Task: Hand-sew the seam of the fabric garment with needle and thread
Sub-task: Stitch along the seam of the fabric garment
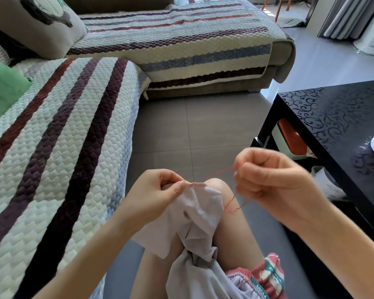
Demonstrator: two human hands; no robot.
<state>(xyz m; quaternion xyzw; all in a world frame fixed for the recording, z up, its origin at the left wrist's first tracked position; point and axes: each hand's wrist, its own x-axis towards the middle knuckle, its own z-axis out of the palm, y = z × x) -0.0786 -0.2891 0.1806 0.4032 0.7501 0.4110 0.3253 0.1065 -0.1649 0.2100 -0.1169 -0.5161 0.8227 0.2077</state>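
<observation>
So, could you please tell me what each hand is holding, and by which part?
The left hand pinches the pale grey garment at its stitched top edge; the right hand pinches the red thread near its upper end.

Pale grey garment (pixel 200 214) bunched over knee, red thread (pixel 230 203) looping from stitched seam (pixel 198 184)

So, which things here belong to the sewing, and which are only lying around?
For the sewing: left hand pinching the pale fabric garment at its seam; right hand holding the red thread.

Lying about: black coffee table, striped sofa cover, green cushion, orange-lidded box.
</observation>
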